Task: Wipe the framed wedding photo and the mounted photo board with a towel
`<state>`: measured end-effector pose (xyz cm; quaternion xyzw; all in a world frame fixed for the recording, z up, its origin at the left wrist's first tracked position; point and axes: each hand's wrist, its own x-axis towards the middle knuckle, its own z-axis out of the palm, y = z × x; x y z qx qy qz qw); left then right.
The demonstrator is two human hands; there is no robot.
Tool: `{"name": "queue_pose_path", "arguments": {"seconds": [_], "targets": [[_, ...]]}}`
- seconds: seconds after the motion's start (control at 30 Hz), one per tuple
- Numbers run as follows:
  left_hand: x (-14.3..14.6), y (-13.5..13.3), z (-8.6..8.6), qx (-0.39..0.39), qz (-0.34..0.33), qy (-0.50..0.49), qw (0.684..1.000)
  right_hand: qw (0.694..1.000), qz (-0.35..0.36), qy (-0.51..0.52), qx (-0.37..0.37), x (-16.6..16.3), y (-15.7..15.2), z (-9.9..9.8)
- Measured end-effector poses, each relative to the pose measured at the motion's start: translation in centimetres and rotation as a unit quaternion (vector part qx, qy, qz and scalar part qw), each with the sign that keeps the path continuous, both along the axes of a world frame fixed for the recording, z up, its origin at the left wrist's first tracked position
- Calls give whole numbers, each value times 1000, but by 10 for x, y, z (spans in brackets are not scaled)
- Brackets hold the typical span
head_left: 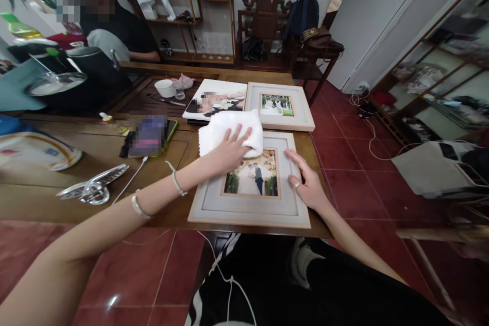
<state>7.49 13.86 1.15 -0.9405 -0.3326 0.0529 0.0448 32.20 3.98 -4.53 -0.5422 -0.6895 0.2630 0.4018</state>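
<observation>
A light wooden picture frame point(248, 209) lies flat at the table's front edge, with a wedding photo point(252, 175) in its middle. My left hand point(233, 150) presses palm down on a folded white cloth point(214, 130), its fingers bent over the cloth. This cloth covers the frame's upper left corner. On the frame's right side rests my right hand point(307, 183), thumb and forefinger stretched apart along the edge. A second framed photo point(280, 117) touches the far side, beside a white-edged photo panel point(225, 87).
On the table's left are silver pliers-like tongs point(93, 186), a phone point(168, 137) with a cable, and a small dropper bottle point(106, 117). A white cup point(165, 87) stands farther back. Behind the table sits another person point(130, 30). A wooden chair point(267, 15) holds bags.
</observation>
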Motion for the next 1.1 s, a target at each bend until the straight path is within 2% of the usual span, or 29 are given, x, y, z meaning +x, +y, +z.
{"name": "queue_pose_path", "arguments": {"seconds": [0.07,0.17,0.3,0.37,0.43,0.5,0.57,0.8,0.9,1.0,1.1], "targets": [[-1,-21,3,-26,-7,24,999,1000,-8,4,3,-1,0,0],[-9,-68,10,-66,-25,36,997,1000,-11,2,7,-3,0,-1],[-29,-137,25,-127,-106,34,986,1000,-16,2,8,-4,0,0],[-35,-160,30,-133,-138,5,981,1000,-19,1,8,-4,0,1],[-35,-170,29,-124,-147,-19,981,1000,-19,-2,8,-4,0,1],[-28,-166,22,-110,-129,-27,985,1000,-16,-4,8,-4,0,1],[-18,-151,14,-99,-94,-25,990,1000,-10,-8,6,-3,0,1],[15,-54,-8,-56,-26,-61,996,1000,14,-16,2,1,0,-1],[26,-23,-14,-22,14,-85,996,1000,10,-21,1,1,0,-2],[35,-15,-16,-17,8,-69,997,1000,0,-23,5,1,0,-3],[37,-34,-7,-46,-31,-18,998,1000,-1,-21,6,1,1,-4]]}}
